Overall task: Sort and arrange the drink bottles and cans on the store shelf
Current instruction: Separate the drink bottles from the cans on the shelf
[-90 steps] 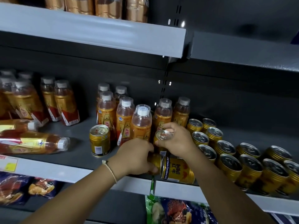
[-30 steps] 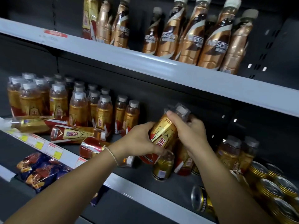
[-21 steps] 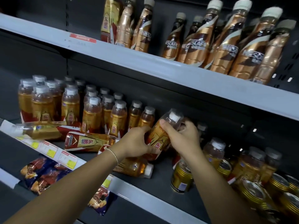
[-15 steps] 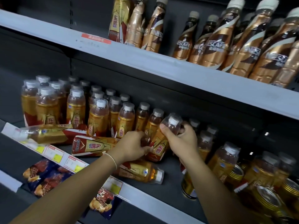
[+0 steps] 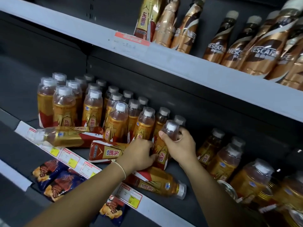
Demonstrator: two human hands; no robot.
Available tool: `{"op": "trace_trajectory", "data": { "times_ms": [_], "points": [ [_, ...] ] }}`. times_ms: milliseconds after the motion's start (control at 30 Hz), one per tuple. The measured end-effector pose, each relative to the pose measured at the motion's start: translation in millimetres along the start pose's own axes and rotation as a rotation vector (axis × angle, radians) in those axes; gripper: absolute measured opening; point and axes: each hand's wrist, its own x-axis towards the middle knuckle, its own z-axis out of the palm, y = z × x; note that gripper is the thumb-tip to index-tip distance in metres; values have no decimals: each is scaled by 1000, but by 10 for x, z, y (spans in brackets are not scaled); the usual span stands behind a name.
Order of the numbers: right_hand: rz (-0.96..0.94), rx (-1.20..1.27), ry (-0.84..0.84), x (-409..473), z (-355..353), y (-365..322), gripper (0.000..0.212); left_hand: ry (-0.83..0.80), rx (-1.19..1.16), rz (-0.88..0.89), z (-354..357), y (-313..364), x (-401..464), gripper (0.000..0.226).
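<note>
A gold-and-red drink bottle (image 5: 161, 152) with a white cap stands upright on the dark middle shelf (image 5: 195, 181), at the right end of a block of like bottles (image 5: 91, 110). My right hand (image 5: 180, 145) grips its neck and shoulder. My left hand (image 5: 139, 154) holds its lower body from the left. Three of the same bottles lie on their sides in front: one at the left (image 5: 65, 136), one under my left wrist (image 5: 105, 152), one near the shelf's front edge (image 5: 157, 183).
More upright bottles (image 5: 224, 159) and gold can tops (image 5: 227, 189) crowd the shelf's right end. The upper shelf (image 5: 164, 59) holds brown coffee bottles (image 5: 264, 43) close overhead. Snack packets (image 5: 55, 177) lie on the shelf below, behind price tags (image 5: 70, 159).
Both hands have carried the bottle leftward from the cans and lowered it from a tilt to upright beside the bottle rows. The view has swung left.
</note>
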Motion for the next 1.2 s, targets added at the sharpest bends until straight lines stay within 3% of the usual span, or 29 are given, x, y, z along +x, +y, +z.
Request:
{"op": "trace_trajectory", "data": {
  "times_ms": [267,500,733,967,1200],
  "points": [
    [39,-94,-11,25,23,-36,80,67,86,62,114,-33,-65,24],
    [53,-110,-6,-36,13,-4,93,68,152,89,134,-53,-87,30],
    [58,-149,67,-83,113,-8,81,-14,244,111,111,-39,-84,38],
    [45,-105,64,-44,214,-42,79,165,275,-18,138,64,-132,31],
    [4,-80,29,-18,252,-152,71,135,309,23,110,74,-170,31]
  ]
}}
